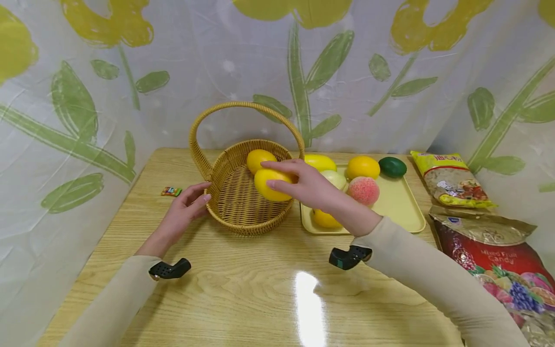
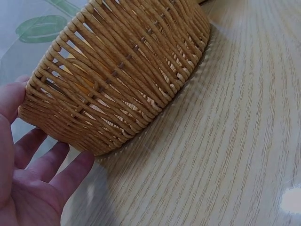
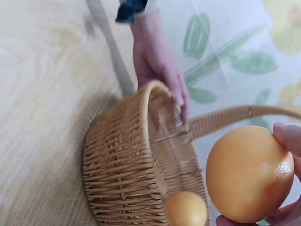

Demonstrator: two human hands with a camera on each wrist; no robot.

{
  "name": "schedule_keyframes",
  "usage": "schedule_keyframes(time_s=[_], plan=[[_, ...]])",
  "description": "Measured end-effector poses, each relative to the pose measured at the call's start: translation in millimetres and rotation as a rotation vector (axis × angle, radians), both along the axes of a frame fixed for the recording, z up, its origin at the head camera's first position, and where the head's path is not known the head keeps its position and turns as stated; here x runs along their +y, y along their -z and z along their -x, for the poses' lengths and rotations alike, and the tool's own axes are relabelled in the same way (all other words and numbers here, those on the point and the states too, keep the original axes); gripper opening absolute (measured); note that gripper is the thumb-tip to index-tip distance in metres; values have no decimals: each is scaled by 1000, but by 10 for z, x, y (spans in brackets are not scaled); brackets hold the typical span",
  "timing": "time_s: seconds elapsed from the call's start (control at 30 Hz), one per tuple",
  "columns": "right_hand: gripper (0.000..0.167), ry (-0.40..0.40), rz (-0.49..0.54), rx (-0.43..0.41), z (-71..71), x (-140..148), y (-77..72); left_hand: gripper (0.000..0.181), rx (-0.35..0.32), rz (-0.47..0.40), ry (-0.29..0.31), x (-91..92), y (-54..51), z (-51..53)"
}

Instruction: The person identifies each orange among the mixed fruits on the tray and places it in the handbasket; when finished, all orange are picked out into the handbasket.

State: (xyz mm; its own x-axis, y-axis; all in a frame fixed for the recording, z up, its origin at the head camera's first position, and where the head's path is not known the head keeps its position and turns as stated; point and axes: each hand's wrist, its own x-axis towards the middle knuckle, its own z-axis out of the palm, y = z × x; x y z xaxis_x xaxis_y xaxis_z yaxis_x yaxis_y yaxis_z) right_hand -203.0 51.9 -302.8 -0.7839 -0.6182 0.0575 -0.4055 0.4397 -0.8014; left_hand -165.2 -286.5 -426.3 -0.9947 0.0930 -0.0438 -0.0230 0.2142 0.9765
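At the far left of a wooden table, a small wrapped candy is lying just beyond a person's left hand. That hand is gripping the near-left side of a wicker basket, the thumb bearing on the rim while the fingers are pressing against the outer wall, as the left wrist view is showing. Inside the basket, toward the back, a round orange-yellow fruit is resting. In front of it, from where I am standing, the right hand is clasping a large yellow fruit between thumb and fingers, closed snugly on its sides; the fruit is sitting out at the fingertips, left of the palm, over the right part of the basket's mouth. Under and behind the right forearm, a pale yellow tray is holding more fruit, among them a pink peach and a dark green fruit. Farther right, a yellow-topped bag is lying behind a red bag reading "Mixed Fruit Candy".
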Motion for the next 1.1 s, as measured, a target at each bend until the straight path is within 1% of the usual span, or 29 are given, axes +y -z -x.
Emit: schedule_keyframes(time_s=[0.2, 0.43, 0.53, 0.6, 0.67, 0.73, 0.93, 1.1], plan=[[47, 35, 10, -77, 246, -274, 159, 59, -2, 3, 1, 8, -5, 5], [47, 53, 12, -148, 476, -564, 344, 58, -11, 8, -4, 11, -12, 6], [46, 53, -16, -218, 530, -700, 414, 57, -12, 9, -7, 12, -12, 0], [46, 45, -39, -279, 545, -787, 454, 57, -13, 2, -7, 15, -7, 0], [46, 45, -58, -324, 547, -872, 486, 57, -12, -6, -3, 17, -4, -1], [45, 59, -53, -351, 547, -957, 522, 57, -11, -10, 1, 19, -3, -1], [45, 131, 23, -336, 560, -1169, 642, 57, -8, -13, 8, 21, -15, -2], [46, 159, 17, -285, 586, -1276, 714, 58, -4, -9, 8, 18, -28, -13]])
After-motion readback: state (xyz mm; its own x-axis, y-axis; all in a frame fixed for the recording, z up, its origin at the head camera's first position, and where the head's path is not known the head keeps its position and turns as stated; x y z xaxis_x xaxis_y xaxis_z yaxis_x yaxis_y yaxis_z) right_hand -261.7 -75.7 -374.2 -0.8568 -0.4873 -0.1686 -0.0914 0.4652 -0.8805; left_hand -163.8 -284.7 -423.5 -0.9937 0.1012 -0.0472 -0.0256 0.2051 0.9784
